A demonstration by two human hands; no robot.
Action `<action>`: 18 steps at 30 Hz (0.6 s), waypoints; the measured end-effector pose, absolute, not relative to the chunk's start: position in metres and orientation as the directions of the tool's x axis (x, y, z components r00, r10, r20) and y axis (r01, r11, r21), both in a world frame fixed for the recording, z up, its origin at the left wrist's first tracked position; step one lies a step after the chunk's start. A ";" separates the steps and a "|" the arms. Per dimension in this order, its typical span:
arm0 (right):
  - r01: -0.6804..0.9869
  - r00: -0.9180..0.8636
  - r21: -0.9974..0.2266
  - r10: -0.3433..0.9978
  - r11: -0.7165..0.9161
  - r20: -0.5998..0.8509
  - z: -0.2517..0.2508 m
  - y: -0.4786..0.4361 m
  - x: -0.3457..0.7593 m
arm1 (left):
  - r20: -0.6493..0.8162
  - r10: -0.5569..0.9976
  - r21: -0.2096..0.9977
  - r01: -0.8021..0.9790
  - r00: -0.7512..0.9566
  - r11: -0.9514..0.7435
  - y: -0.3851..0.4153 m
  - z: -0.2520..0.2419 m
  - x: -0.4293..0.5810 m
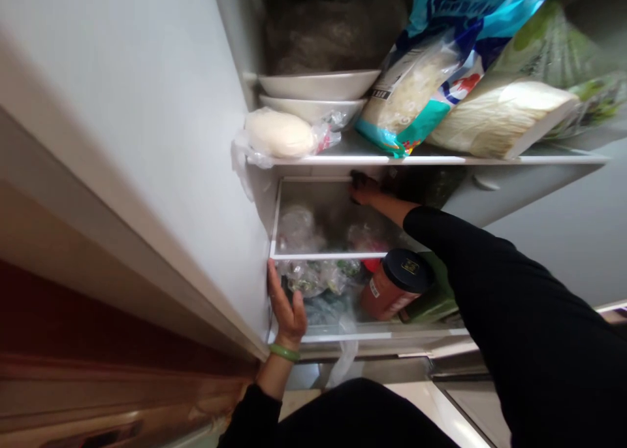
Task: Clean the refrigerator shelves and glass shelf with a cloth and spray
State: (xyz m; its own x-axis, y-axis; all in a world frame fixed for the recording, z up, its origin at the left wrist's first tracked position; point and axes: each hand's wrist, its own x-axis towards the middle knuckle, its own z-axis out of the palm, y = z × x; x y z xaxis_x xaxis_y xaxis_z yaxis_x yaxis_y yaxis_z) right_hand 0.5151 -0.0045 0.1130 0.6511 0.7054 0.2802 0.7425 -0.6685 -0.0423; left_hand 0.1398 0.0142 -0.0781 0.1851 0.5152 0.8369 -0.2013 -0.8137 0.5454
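Note:
My left hand (289,311), with a green bangle (285,352) on its wrist, is at the left front corner of the middle glass shelf (323,256). Its fingers are stretched up along the fridge's inner wall, thumb apart. Over that shelf, my right hand (365,190) reaches to the back. Its fingers are bent around something small and dark, too dim to name. Under the shelf are plastic bags of food (323,278) and a reddish canister (392,288) with a dark lid.
The upper shelf (343,160) holds a wrapped pale lump (281,133), stacked white bowls (318,85), a blue food bag (416,89) and a cut cabbage (494,118). A large dark item (431,185) stands right of my right hand. The fridge door (122,141) is on the left.

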 end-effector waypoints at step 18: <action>0.850 0.523 -0.203 0.826 -0.486 0.209 0.090 -0.044 0.455 | 0.835 0.509 0.548 -0.227 0.210 -0.805 0.012 -0.076 0.140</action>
State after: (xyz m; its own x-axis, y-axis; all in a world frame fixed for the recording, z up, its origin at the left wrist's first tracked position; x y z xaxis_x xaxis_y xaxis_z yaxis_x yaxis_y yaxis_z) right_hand 0.4555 -0.0440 0.0900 0.5228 0.8264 0.2092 0.8499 -0.4865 -0.2026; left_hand 0.1403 0.0119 -0.0755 0.2103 0.5087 0.8349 -0.2266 -0.8053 0.5478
